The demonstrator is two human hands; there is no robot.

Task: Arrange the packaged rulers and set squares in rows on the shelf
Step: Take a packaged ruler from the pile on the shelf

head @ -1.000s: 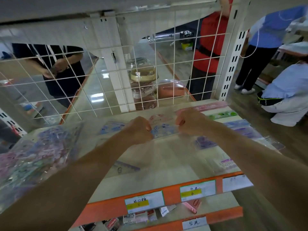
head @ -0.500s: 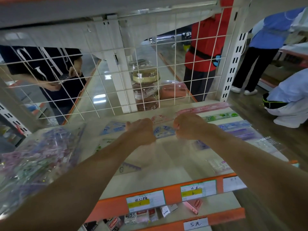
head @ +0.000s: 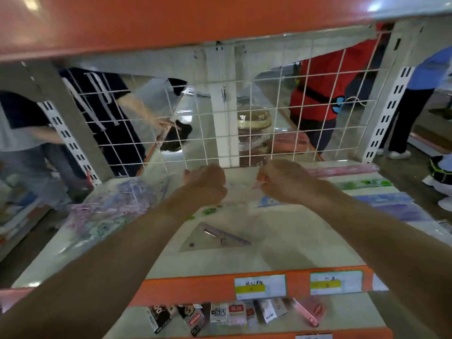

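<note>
My left hand (head: 206,183) and my right hand (head: 281,178) are both closed on the ends of a clear packaged set square (head: 241,189) held near the back of the white shelf (head: 281,243). A blue set square pack (head: 267,201) lies just below it. Packaged rulers lie in a row on the right: pink (head: 342,170), green (head: 364,184), blue-purple (head: 384,199). A loose purple set square (head: 215,237) lies in the middle of the shelf. A clear bag of mixed rulers (head: 107,211) sits on the left.
A white wire grid (head: 244,118) closes the shelf's back, with people standing behind it. An orange shelf edge (head: 171,18) hangs overhead. The orange front rail (head: 195,289) carries price labels (head: 260,287). Small boxes (head: 220,314) lie on the shelf below.
My view has dropped lower and closer under the upper shelf. Both hands, still closed on the pack, have moved toward the shelf's back by the grid.
</note>
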